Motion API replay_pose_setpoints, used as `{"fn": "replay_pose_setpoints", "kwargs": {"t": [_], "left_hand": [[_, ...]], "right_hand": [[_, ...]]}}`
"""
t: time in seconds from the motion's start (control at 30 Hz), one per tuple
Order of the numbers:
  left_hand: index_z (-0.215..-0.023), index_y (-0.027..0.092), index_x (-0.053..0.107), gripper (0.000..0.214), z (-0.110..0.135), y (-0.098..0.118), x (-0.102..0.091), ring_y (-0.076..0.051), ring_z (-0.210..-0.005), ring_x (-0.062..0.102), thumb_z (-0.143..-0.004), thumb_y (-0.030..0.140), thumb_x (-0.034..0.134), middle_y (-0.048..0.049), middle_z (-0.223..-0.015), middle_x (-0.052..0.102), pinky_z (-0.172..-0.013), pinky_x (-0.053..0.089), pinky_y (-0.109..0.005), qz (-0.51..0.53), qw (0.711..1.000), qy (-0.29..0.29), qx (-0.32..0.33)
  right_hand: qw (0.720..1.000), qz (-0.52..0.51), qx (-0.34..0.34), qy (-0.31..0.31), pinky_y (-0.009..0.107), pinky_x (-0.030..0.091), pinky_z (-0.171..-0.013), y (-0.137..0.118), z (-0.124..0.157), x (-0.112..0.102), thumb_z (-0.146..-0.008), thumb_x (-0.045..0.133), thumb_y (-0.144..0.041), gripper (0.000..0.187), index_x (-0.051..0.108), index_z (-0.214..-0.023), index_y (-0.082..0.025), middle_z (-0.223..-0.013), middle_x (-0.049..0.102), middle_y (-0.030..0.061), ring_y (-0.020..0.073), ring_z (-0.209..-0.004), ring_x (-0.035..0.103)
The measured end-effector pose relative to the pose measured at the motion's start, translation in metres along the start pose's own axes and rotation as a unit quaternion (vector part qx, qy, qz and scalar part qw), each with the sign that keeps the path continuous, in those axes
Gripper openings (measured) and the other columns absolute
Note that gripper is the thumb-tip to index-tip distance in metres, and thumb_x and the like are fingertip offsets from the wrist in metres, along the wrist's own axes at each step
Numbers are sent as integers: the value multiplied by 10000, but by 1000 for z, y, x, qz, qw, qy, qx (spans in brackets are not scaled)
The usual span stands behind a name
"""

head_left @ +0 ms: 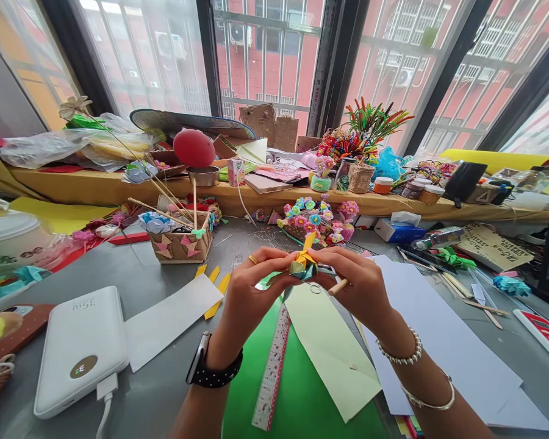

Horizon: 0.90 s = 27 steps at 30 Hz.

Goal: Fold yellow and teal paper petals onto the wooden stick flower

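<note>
We pinch the origami (304, 261), three o'clock from our left hand (251, 283), nine from our right hand (365, 277), which also holds a stick (339, 287); flowers (314, 218) sit at its twelve, a ruler (273, 369) at seven.

"What did the paper (304, 258) look like?"
"Folded, yellow on top, with green-blue flaps below, the widest at about seven o'clock."
"How was it posed?"
"Held up off the desk, pinched at nine and three o'clock, a narrow yellow tip pointing just past twelve."
"And the stick (339, 286)?"
"Pale, round, partly hidden. It lay aslant near the paper, at about four o'clock, its blunt end towards eight."
</note>
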<state>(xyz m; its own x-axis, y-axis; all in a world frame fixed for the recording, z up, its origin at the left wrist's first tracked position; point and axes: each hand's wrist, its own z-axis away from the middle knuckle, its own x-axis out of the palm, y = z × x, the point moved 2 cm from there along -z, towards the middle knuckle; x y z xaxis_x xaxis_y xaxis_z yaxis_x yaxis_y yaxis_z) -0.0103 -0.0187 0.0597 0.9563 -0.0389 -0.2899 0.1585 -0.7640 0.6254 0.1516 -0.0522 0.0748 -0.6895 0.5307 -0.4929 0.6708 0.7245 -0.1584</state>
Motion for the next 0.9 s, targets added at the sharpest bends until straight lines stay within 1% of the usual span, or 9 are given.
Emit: {"fn": "replay_pose_setpoints", "kwargs": {"t": [0.17, 0.27, 0.33, 0.47, 0.63, 0.7, 0.77, 0.83, 0.9], "left_hand": [[-930, 225, 655, 233, 1, -3, 2, -153, -841, 591, -698, 204, 647, -29, -929, 616, -750, 502, -259, 55, 997, -16, -47], [-1159, 270, 500, 472, 2, -4, 6, -138, -879, 597, -711, 210, 636, -22, -1050, 581, -760, 514, -243, 134, 982, -57, -116], [-1208, 285, 442, 555, 2, -4, 7, -132, -877, 603, -699, 207, 649, -21, -1104, 570, -779, 510, -239, 168, 970, -94, -147], [-1095, 253, 533, 420, 2, -3, 7, -160, -928, 592, -694, 208, 649, -36, -1136, 565, -824, 493, -270, 205, 956, -128, -169], [-1018, 255, 497, 397, 3, -5, 6, -135, -863, 610, -669, 176, 670, -17, -1027, 577, -762, 504, -233, 278, 937, -86, -195], [-1050, 259, 474, 450, 3, -5, 6, -128, -804, 623, -658, 171, 677, -26, -1044, 564, -734, 510, -237, 303, 928, -78, -203], [-1088, 263, 464, 493, 2, -3, 7, -131, -789, 628, -655, 162, 676, -36, -1062, 564, -717, 508, -230, 319, 920, -88, -209], [-1094, 258, 472, 485, 2, -2, 8, -141, -794, 631, -664, 154, 669, -34, -1005, 596, -695, 503, -215, 332, 911, -119, -215], [-1077, 254, 484, 463, 3, -1, 8, -155, -807, 637, -667, 138, 666, -21, -925, 620, -699, 502, -223, 347, 898, -161, -219]], "right_hand": [[999, -12, 24, -19, 247, 499, -693, 3, 0, -1, -731, 627, -138, 252, 601, -980, -170, -871, 671, 66, 153, -798, 619], [998, -19, 29, -57, 274, 491, -717, 6, -2, -4, -765, 586, -146, 260, 593, -1019, -200, -919, 648, 58, 158, -831, 598], [996, -9, 29, -79, 283, 490, -674, 7, -2, -6, -786, 553, -150, 259, 593, -1029, -230, -956, 613, 48, 140, -751, 575], [995, 22, 46, -84, 272, 471, -547, 8, -3, -9, -785, 567, -232, 228, 605, -1009, -259, -982, 531, 46, 105, -598, 485], [994, 0, 103, -22, 260, 483, -559, 8, -4, -15, -716, 640, -339, 364, 569, -1059, -240, -1009, 480, 72, 179, -834, 525], [990, -14, 139, -1, 241, 457, -509, 8, -4, -16, -717, 636, -358, 362, 567, -1051, -236, -1002, 494, 62, 131, -692, 519], [984, -48, 169, -18, 212, 401, -438, 8, -4, -14, -753, 599, -352, 313, 566, -1038, -228, -900, 546, 30, 76, -514, 440], [976, -90, 190, -49, 190, 338, -387, 7, -3, -10, -785, 566, -324, 250, 569, -1010, -216, -741, 568, -16, 52, -417, 350], [970, -121, 203, -64, 178, 304, -375, 6, -2, -7, -795, 557, -289, 175, 581, -946, -203, -627, 540, -44, 48, -399, 333]]}}
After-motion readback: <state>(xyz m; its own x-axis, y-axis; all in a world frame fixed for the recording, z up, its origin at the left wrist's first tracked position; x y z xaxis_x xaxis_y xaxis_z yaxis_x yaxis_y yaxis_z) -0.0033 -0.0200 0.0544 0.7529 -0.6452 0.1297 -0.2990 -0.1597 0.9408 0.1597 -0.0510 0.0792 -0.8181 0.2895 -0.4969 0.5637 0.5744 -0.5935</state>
